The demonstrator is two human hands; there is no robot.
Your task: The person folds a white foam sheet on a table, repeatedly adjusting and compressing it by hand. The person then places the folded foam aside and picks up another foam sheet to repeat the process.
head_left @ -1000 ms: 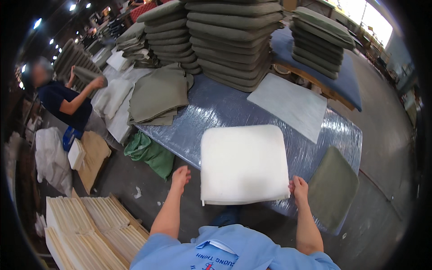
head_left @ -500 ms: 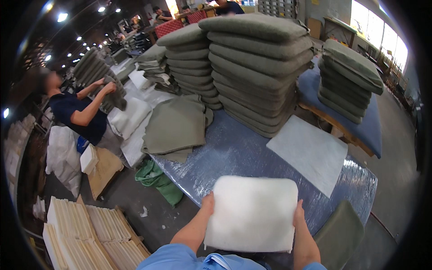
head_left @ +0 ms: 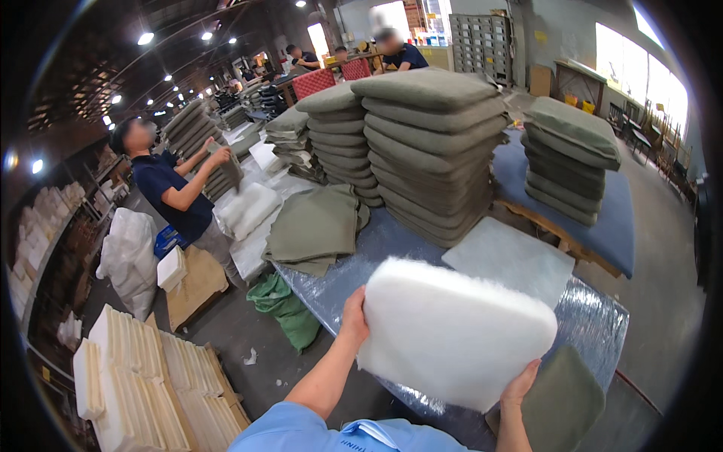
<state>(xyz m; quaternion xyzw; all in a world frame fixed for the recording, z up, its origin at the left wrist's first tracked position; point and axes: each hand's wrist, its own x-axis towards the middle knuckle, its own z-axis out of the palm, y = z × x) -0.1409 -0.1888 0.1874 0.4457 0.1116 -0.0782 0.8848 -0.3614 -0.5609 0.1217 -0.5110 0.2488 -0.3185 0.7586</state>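
Note:
A white, fluffy cushion pad (head_left: 456, 331) with rounded corners is held in front of me above the near part of the table, tilted with its right side lower. My left hand (head_left: 354, 315) grips its left edge. Lower down, at the right corner, my right hand (head_left: 521, 383) closes on the pad; fingers of both hands are partly hidden behind it. Close to my right hand lies an olive-green cushion cover (head_left: 565, 399) at the table's near edge. Beyond the pad, a thin white sheet (head_left: 512, 256) rests on the plastic-wrapped blue table (head_left: 403, 233).
Tall stacks of olive cushions (head_left: 429, 158) stand at the table's back, and another stack (head_left: 568, 162) on a blue table at right. Flat green fabric pieces (head_left: 312, 226) lie left. Foam slabs (head_left: 143, 369) fill the lower left. A co-worker (head_left: 177, 188) handles a green piece at far left.
The pad has gone from nearly level to tilted, rising on the left and shifting right. Both hands still hold it. My view has moved, so the surroundings sit lower in the picture.

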